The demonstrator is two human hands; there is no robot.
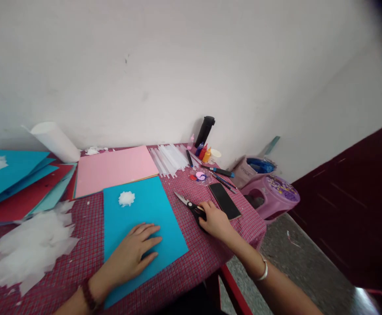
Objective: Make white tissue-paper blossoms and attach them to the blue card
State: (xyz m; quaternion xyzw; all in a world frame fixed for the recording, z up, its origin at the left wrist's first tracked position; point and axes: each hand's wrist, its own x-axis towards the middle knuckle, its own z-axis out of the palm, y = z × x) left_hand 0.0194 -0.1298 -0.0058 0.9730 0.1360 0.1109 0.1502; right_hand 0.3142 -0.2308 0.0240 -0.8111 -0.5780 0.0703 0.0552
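My left hand lies with its fingers stretched out on a bright blue sheet of paper. A small ragged clump of white cotton sits near the sheet's upper left. My right hand is closed around the black handles of a pair of scissors. The blades rest low over the tablecloth, pointing up and left, right of the blue sheet. A dark phone lies just beyond my right hand. A heap of torn white cotton or tissue spreads out to the left of the sheet.
Pink paper, white glue sticks, paint bottles, a paint palette and a black cylinder line the wall side. Coloured sheets and a white roll are left. A purple stool stands past the table's right edge.
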